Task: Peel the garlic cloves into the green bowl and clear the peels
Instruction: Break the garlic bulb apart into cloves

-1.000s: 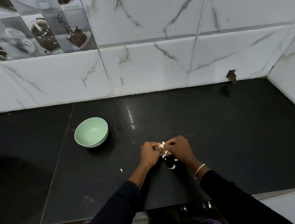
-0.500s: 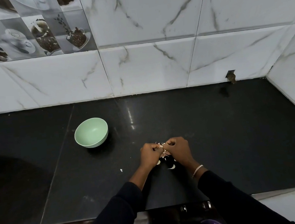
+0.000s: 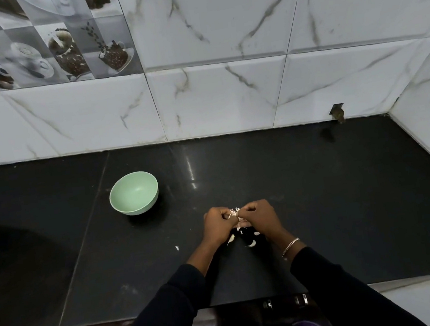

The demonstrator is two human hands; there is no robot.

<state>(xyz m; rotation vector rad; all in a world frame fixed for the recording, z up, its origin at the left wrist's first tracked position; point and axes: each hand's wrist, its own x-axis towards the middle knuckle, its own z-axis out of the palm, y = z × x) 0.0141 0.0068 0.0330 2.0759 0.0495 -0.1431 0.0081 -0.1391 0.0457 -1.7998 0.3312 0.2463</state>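
Observation:
My left hand (image 3: 217,226) and my right hand (image 3: 261,219) meet over the black counter, both pinching a piece of garlic (image 3: 234,213) with papery skin sticking up between the fingers. Most of the garlic is hidden by the fingers. Several white cloves or peel bits (image 3: 251,243) lie on the counter just under my hands, and one (image 3: 230,239) sits by my left wrist. The green bowl (image 3: 133,193) stands upright up and to the left of my hands, with nothing in it that I can see.
A small white scrap (image 3: 177,247) lies left of my left hand. The black counter (image 3: 335,202) ends at marble-tiled walls behind and on the right. Its front edge runs just under my forearms.
My hands stay together on the garlic and shift only slightly, with small finger movements. The bowl and the loose bits have not moved.

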